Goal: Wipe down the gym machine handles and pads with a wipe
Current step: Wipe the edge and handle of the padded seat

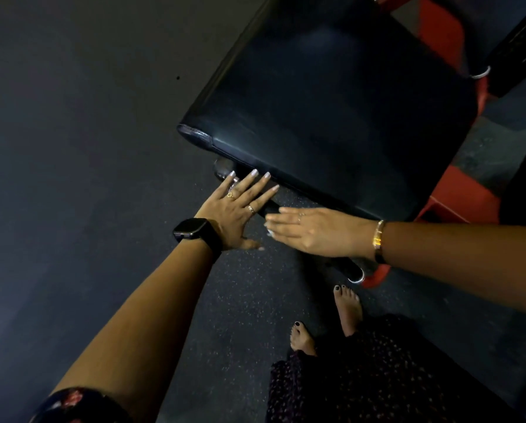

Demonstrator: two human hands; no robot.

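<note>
dark rubber floor (103,148), flecked with pale specks, fills the left and lower part of the view. a black padded seat (331,102) stands tilted across the upper middle, carried on a red frame (463,196) that shows at its right side and lower corner. its vinyl shines faintly, and the near left corner looks scuffed.

just below the pad's near edge runs a black handle bar (267,210), slanting from a chrome-tipped end at the upper left down to another chrome end near the red frame's foot. most of its length is covered by the two hands.

the left hand (240,209) reaches in palm down with fingers straight and spread wide, the tips at the pad's lower edge and over the upper stretch of the bar. it wears rings, and a black watch (193,228) sits on the wrist. the right hand (313,230) comes in from the right, laid flat over the bar with fingers straight and held close together, pointing toward the left hand; neither hand pinches anything. a gold bracelet (379,239) circles the right wrist. whether a wipe lies under the right palm cannot be told.

two bare feet (348,306) with dark-painted nails stand on the floor near the bar's lower end, below a dark patterned garment (377,377).
</note>
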